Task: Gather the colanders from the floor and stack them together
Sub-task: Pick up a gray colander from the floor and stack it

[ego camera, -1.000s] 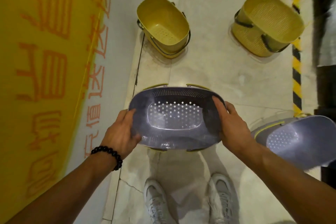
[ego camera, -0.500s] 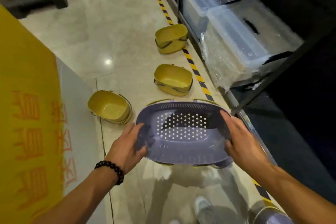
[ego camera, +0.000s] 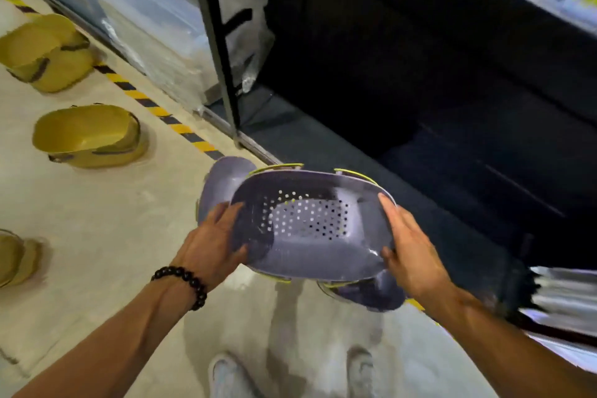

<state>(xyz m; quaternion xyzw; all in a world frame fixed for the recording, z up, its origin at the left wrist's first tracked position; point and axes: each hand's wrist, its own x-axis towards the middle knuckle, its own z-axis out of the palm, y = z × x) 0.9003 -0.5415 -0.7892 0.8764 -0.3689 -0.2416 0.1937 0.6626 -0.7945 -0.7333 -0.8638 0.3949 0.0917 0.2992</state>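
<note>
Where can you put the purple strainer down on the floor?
Bare floor lies left of the left hand, below the nearest yellow colander. It is crowded under the held purple colander, where another purple colander and the shoes sit.

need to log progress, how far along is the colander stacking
Done: nothing visibly stacked yet. In hand: the left hand and right hand hold one purple colander by its ends. Left: another purple colander behind it and yellow colanders on the floor.
</note>
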